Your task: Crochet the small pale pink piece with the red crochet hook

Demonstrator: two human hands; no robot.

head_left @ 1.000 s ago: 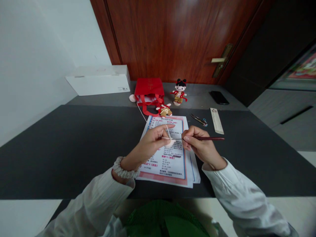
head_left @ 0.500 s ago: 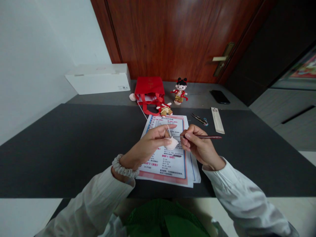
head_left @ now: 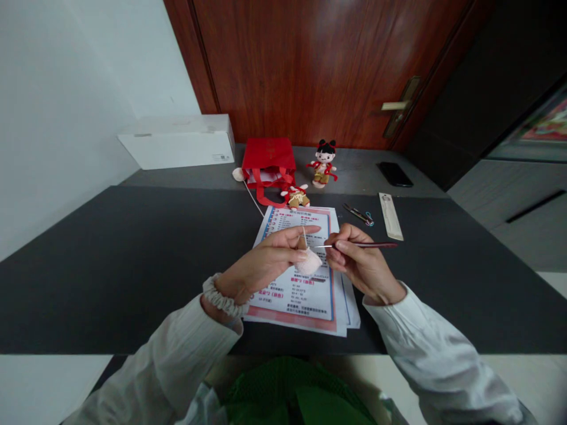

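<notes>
Partly hidden, pink crochet piece (head_left: 309,263), left hand (head_left: 261,265)

The crochet hook (head_left: 372,244) has a slim, glossy, dark-red handle and a thin, bright metal shaft. The crocheted piece (head_left: 310,262) is soft, slightly rough pale-pink yarn. The printed paper sheets (head_left: 305,301) look smooth and matt, and the desk (head_left: 110,265) has a dark matt top. Behind it, the wooden door (head_left: 310,71) has a glossy reddish-brown finish, and its door handle (head_left: 398,105) is satin, brass-coloured metal. The phone (head_left: 394,174) is smooth, shiny black. The white box (head_left: 177,147) looks like matt card. The sleeve (head_left: 425,336) is smooth white cloth, gathered into a ruched cloth scrunchie (head_left: 220,295) at the wrist.
</notes>
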